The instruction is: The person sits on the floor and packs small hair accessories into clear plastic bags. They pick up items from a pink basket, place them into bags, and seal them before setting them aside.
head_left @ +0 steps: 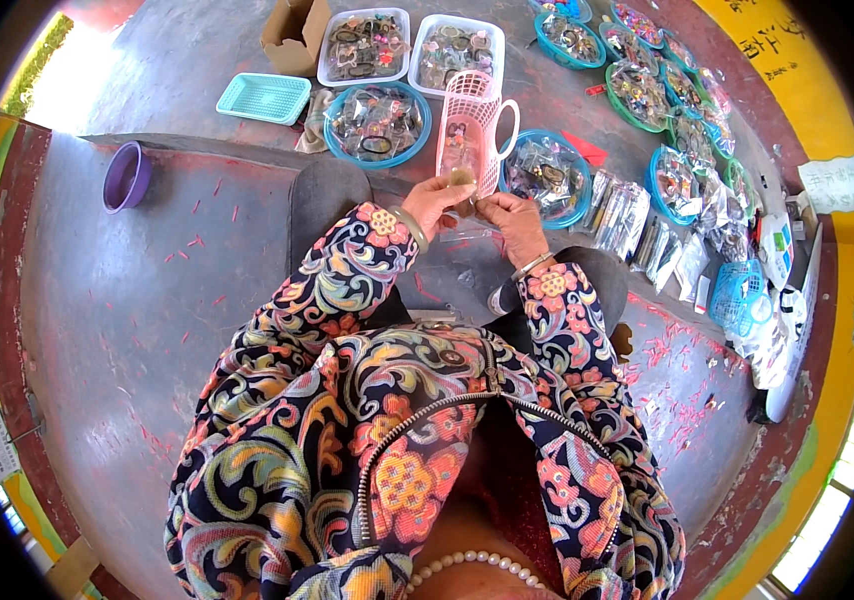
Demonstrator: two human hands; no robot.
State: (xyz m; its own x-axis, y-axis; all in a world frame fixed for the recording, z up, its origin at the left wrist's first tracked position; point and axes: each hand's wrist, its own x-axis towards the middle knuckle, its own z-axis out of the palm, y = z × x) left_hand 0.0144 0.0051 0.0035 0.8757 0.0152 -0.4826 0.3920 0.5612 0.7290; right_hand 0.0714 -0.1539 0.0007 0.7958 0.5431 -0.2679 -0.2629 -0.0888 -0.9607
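Holding small brownish piece (pixel 461 178) just before pink basket (pixel 471 86)

Pinches piece between thumb and fingers of left hand (pixel 432 200). Holds right hand (pixel 512 222) just beside, fingers drawn narrow; cannot tell whether gripping anything. Immediately beyond: pink basket, latticed, side-handled, contents hard to make out. To its left and right: blue round baskets (pixel 372 165), heaped with clear packets of small mixed items. Farther: two white trays (pixel 362 82), filled with dark oval and colourful pieces; left of these, brown cardboard box (pixel 294 37).
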